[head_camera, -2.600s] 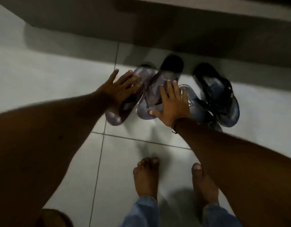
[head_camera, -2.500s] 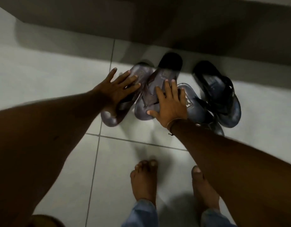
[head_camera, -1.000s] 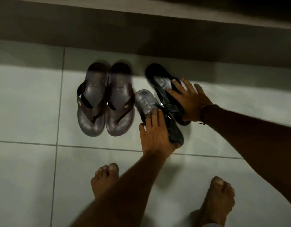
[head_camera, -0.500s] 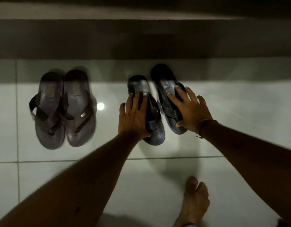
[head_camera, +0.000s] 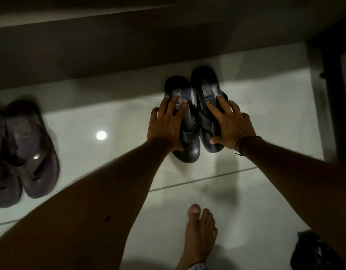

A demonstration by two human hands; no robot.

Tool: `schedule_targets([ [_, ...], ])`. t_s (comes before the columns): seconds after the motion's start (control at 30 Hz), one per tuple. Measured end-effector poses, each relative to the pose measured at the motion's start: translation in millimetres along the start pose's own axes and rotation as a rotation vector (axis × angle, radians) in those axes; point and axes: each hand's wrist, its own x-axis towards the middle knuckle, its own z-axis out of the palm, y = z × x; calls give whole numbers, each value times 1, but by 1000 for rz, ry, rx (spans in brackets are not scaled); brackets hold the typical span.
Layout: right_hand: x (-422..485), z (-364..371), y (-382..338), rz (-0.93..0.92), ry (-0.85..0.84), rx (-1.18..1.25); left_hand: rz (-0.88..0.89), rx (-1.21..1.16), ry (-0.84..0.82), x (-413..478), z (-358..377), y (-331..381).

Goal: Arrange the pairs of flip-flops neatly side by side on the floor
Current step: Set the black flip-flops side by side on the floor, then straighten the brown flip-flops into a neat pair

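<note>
A person bends over a pale, glossy tiled floor in dim light, both bare arms reaching forward into the middle of the frame. Just right of centre lies a pair of black flip-flops, heels pointing toward the upper edge. The left hand lies flat on the left black flip-flop, fingers spread and extended, palm pressed over its strap area; it is open and pressing down, not wrapped around the sole. The right hand rests the same way on the right black flip-flop, fingers splayed, thumb curling at the toe end. A thin band circles that wrist. The two black soles sit touching along their inner edges, the right one set slightly higher in the frame.

At the far left edge, well apart, a pair of brown flip-flops lies side by side, blurred and partly cut off. A shadowed wall base runs across the upper frame. A bare foot stands at the lower centre, and a crumpled dark object sits in the lower right corner; I cannot tell what it is.
</note>
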Motion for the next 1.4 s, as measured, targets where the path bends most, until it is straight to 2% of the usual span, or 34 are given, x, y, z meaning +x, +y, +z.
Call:
schedule_targets([
  [0.43, -7, 3, 6, 18, -41, -49, 8, 14, -12, 4, -3, 5],
  [0.57, -29, -5, -13, 72, 45, -33, 65, -38, 48, -32, -23, -2],
  [0.63, -49, -7, -37, 43, 120, -13, 80, -32, 39, -66, -34, -24],
  [0.73, -76, -4, -108, -84, 150, 5, -13, -20, 20, -137, -52, -96],
  [0.93, -81, 6, -303, -250, 47, 110, -309, 43, 108, -268, -81, -280],
  [1.07, -52, 19, -408, -312, -50, 197, -449, 29, 21, -307, -95, -373],
  [1.2, -25, 27, -463, -318, -72, 164, -474, 37, -45, -302, -89, -417],
  [1.4, -6, 40, -495, -234, -29, 46, -405, 93, -57, -276, -68, -438],
])
